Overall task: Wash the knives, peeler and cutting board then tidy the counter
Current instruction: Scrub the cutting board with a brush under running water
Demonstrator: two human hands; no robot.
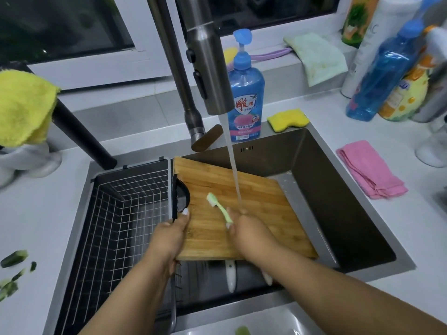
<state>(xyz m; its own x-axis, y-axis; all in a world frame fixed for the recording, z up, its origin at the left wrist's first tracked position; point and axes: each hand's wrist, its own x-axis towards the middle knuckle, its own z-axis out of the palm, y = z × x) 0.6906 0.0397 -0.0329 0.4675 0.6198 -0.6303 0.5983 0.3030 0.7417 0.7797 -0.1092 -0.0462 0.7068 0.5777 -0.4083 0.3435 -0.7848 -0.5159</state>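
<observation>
A bamboo cutting board (263, 209) lies tilted across the sink (338, 189), with tap water running onto it near my right hand. My left hand (173, 234) grips the board's left edge, thumb on top. My right hand (249, 232) holds a green brush (219, 206) by its handle, bristle end resting on the board. Under the board's near edge, two white handles (231, 276) poke out in the sink; their blades are hidden.
A wire drying basket (125, 213) fills the sink's left part. The faucet (208, 68) hangs overhead. Blue dish soap (246, 93) and a yellow sponge (287, 119) stand behind the sink. A pink cloth (370, 170) lies right. Green vegetable peelings (13, 272) lie on the left counter.
</observation>
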